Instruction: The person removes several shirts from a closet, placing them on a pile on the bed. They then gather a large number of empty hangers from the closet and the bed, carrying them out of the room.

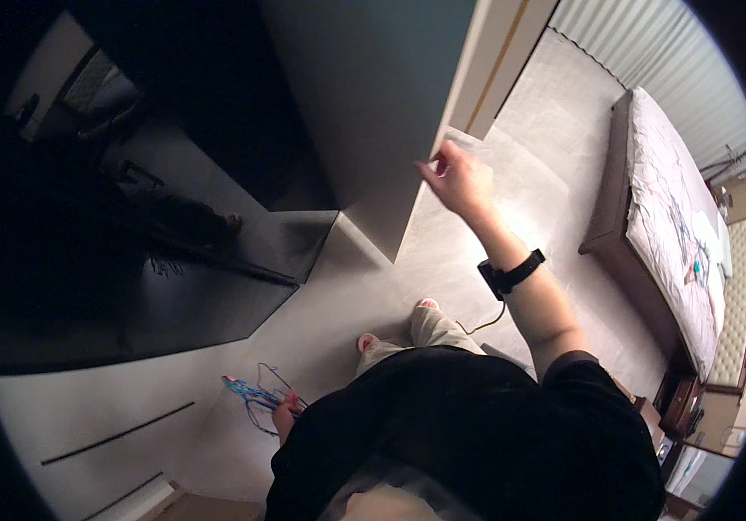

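Observation:
My right hand (460, 178) is raised at the edge of a tall wardrobe door (390, 148), with the fingers curled round that edge. A black band with a small box (512, 273) sits on my right wrist, and a thin cable trails from it. Low on the left, beside my body, my left hand (284, 417) is closed round a bunch of thin blue hangers (251, 392) with some pink parts. My torso partly hides the left forearm.
Dark glossy panels (130, 278) fill the left side and reflect the room. White drawer fronts (121, 408) with dark slots stand at lower left. On the right is a wooden bed (607, 200) with pale bedding and some blue items on it. Pleated curtains (651, 43) hang behind.

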Available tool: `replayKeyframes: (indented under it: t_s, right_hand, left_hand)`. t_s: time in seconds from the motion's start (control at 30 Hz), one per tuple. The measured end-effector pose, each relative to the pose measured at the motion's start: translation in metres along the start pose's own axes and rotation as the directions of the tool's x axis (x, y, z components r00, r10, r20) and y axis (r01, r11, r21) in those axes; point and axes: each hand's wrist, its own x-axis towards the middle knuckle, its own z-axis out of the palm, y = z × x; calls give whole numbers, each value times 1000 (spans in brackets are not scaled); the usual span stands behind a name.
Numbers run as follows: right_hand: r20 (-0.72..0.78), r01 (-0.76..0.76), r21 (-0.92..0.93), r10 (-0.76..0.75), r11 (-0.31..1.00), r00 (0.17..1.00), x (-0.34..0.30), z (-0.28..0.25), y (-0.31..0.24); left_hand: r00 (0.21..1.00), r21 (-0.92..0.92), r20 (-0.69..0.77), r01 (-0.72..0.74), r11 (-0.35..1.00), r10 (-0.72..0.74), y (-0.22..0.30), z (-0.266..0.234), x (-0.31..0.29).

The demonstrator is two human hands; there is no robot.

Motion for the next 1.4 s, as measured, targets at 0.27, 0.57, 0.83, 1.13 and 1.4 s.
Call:
replayKeyframes:
  t_s: [0.27, 0.57, 0.83, 1.13, 1.4]
  right_hand:
    - [-32, 236, -128, -242, 963, 970, 33, 18, 57]
    - [45, 427, -12, -426, 904, 904, 123, 2, 132]
    - [-12, 358, -51, -359, 932, 933, 250, 38, 203]
    - [5, 39, 155, -40, 987, 999, 352, 19, 338]
    - [-424, -312, 149, 346, 938, 837, 526, -101, 475]
  left_hand:
    - [988, 810, -49, 126, 573, -149, -23, 206, -67]
    - [972, 783, 172, -38, 621, -158, -93, 362, -71]
    - [960, 857, 257, -172, 486, -113, -102, 478, -77]
    - [925, 870, 264, -105, 482, -275, -91, 593, -9]
    - [881, 951, 218, -96, 293, -420, -73, 767, 100]
